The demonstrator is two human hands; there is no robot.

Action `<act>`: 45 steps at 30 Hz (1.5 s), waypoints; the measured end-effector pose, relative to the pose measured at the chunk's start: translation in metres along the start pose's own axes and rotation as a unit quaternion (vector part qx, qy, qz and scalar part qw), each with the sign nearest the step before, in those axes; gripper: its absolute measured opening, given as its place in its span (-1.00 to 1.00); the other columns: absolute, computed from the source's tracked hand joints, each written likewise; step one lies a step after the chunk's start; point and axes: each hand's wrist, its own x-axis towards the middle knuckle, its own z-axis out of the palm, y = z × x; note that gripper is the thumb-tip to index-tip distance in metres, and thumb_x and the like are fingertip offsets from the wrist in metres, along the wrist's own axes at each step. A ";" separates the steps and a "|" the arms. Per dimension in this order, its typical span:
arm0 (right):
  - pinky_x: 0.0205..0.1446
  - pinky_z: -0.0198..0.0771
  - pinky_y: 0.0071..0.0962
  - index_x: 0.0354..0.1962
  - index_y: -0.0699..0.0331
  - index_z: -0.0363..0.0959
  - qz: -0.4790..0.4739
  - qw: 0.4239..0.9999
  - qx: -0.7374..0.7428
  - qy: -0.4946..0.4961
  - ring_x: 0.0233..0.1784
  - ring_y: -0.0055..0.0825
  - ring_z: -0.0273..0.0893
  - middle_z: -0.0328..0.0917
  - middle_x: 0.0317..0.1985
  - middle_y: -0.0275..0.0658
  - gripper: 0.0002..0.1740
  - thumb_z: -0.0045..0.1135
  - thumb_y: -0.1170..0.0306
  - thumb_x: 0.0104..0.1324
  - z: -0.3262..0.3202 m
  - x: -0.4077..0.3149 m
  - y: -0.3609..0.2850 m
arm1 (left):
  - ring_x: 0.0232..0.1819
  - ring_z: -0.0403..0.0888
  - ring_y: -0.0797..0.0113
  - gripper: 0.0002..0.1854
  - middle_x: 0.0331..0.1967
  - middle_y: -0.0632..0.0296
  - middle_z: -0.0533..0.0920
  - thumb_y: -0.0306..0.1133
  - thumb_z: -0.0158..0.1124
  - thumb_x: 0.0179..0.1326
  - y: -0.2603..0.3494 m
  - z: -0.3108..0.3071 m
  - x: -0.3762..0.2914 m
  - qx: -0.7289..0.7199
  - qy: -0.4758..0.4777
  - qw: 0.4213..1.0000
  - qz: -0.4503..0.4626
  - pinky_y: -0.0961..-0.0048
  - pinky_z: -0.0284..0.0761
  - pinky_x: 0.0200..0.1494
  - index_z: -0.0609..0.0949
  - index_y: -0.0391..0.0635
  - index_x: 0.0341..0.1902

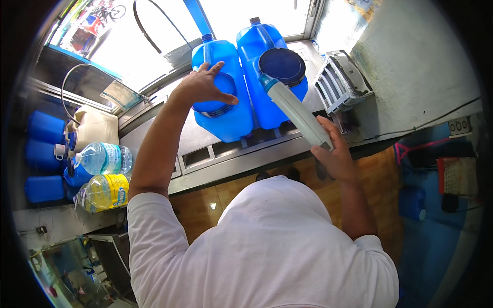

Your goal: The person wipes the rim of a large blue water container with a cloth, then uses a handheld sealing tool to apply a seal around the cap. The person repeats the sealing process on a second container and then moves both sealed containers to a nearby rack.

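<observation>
Two blue plastic water jugs lie side by side on the metal counter (152, 133) before me. On the left jug (231, 127), my left hand (206, 85) rests with spread fingers over its large blue round cap (225, 86). The right jug (265, 111) has a dark blue round lid (282, 66). My right hand (334, 150) holds a pale grey handheld heat gun or similar tool (298, 111) by its lower end. The tool's teal tip lies over the near left edge of the dark lid; whether it touches is unclear.
Clear plastic bottles (101, 158), a cream jug (96, 125) and blue containers (44, 154) stand at the left. A slatted metal rack (341, 82) is by the right wall. A thin black cable (431, 119) runs along that wall. Windows rise behind the counter.
</observation>
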 end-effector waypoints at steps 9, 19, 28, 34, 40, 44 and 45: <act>0.32 0.34 -0.37 0.39 0.18 0.22 -0.040 0.996 -0.080 -0.031 0.23 -0.33 0.49 0.50 0.20 -0.03 -0.23 0.29 0.47 0.24 -0.002 0.009 0.003 | 0.52 0.18 -0.26 0.44 0.56 -0.18 0.09 0.39 0.65 -0.46 0.019 -0.007 0.003 0.011 -0.040 0.998 -0.052 -0.09 0.28 0.46 0.18 0.20 0.59; 0.26 0.43 -0.36 0.40 0.17 0.22 -0.020 0.993 -0.072 -0.094 0.24 -0.30 0.52 0.49 0.25 -0.04 -0.23 0.28 0.39 0.25 -0.010 0.024 0.023 | 0.52 0.14 -0.35 0.50 0.56 -0.28 0.04 0.42 0.64 -0.49 0.024 0.000 0.004 0.004 -0.036 0.993 -0.111 -0.15 0.26 0.45 0.13 0.15 0.61; 0.25 0.44 -0.39 0.38 0.23 0.23 -0.035 0.992 -0.061 -0.107 0.24 -0.32 0.51 0.51 0.22 -0.04 -0.25 0.28 0.42 0.25 -0.003 0.032 0.033 | 0.49 0.21 -0.34 0.54 0.53 -0.30 0.11 0.42 0.66 -0.52 0.020 0.003 0.004 -0.037 -0.059 0.990 -0.124 -0.13 0.32 0.42 0.11 0.09 0.61; 0.28 0.43 -0.29 0.38 0.21 0.22 -0.029 0.991 -0.070 -0.109 0.22 -0.19 0.55 0.53 0.19 0.02 -0.24 0.27 0.35 0.24 -0.002 0.033 0.030 | 0.49 0.24 -0.23 0.48 0.54 -0.14 0.16 0.38 0.67 -0.49 0.022 0.001 0.005 -0.032 -0.065 0.989 -0.128 -0.12 0.35 0.41 0.14 0.20 0.60; 0.26 0.43 -0.25 0.38 0.21 0.21 -0.050 0.991 -0.070 -0.105 0.19 -0.13 0.57 0.53 0.17 0.07 -0.24 0.26 0.32 0.25 0.002 0.034 0.028 | 0.45 0.32 -0.21 0.45 0.50 -0.17 0.25 0.36 0.67 -0.47 0.025 -0.003 0.006 -0.018 -0.065 0.990 -0.122 -0.05 0.39 0.40 0.17 0.15 0.59; 0.27 0.42 -0.24 0.37 0.24 0.21 -0.049 0.993 -0.047 -0.101 0.18 -0.12 0.57 0.53 0.17 0.08 -0.24 0.25 0.31 0.25 0.004 0.036 0.025 | 0.44 0.34 -0.19 0.43 0.48 -0.17 0.27 0.37 0.66 -0.44 0.027 -0.004 0.006 -0.004 -0.063 0.990 -0.124 -0.01 0.41 0.38 0.18 0.14 0.59; 0.27 0.42 -0.24 0.37 0.25 0.22 -0.039 0.993 -0.044 -0.101 0.18 -0.12 0.57 0.53 0.17 0.08 -0.24 0.25 0.31 0.25 0.005 0.037 0.024 | 0.44 0.35 -0.19 0.43 0.48 -0.17 0.27 0.38 0.66 -0.43 0.027 -0.004 0.006 -0.005 -0.065 0.990 -0.122 -0.01 0.41 0.38 0.18 0.14 0.59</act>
